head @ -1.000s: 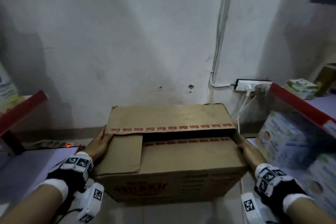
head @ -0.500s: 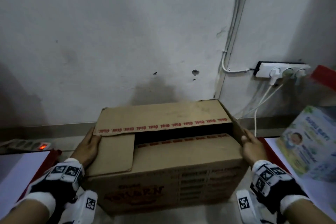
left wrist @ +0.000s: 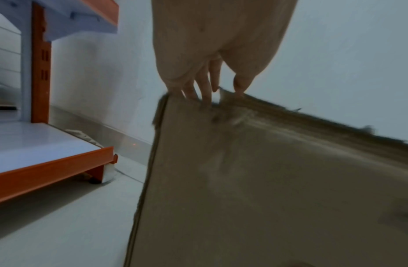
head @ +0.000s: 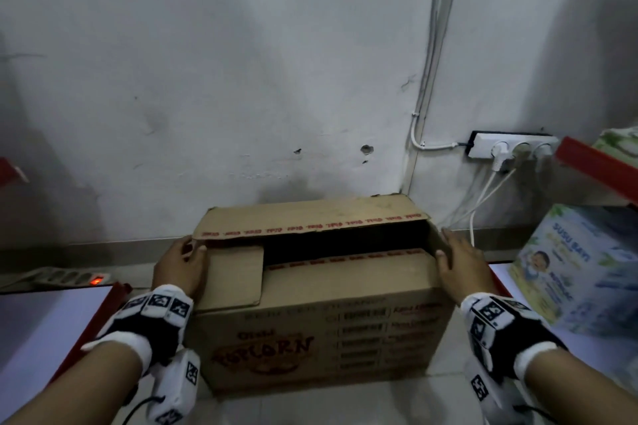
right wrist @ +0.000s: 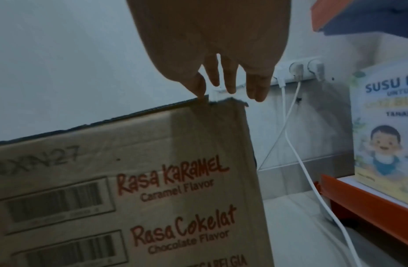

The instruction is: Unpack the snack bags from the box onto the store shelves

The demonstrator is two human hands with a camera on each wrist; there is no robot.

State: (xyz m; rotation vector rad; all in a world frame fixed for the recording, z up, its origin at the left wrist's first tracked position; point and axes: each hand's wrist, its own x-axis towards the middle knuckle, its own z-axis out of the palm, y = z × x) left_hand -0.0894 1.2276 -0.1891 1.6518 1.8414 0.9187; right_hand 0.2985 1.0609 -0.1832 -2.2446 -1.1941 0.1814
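Note:
A brown cardboard popcorn box (head: 317, 304) stands on the pale floor against the white wall. Its top flaps are partly parted, leaving a dark gap (head: 345, 243); no snack bags show inside. My left hand (head: 183, 259) rests at the box's upper left corner, thumb on the short flap and fingers down the side. In the left wrist view the fingertips (left wrist: 205, 95) touch the box's top edge (left wrist: 267, 180). My right hand (head: 452, 252) lies against the upper right edge with straight fingers. In the right wrist view its thumb touches the box rim (right wrist: 130, 162).
A white power strip (head: 511, 147) hangs on the wall at right, with cables (head: 483, 197) trailing down behind the box. A baby-milk carton (head: 573, 266) stands on the red-edged right shelf. A low red-edged shelf (head: 51, 321) and a floor power strip (head: 62, 278) lie at left.
The box has come down between the shelves and now sits nearer the wall. Both hands have slid from its sides up to the top edges, and the right fingers have straightened.

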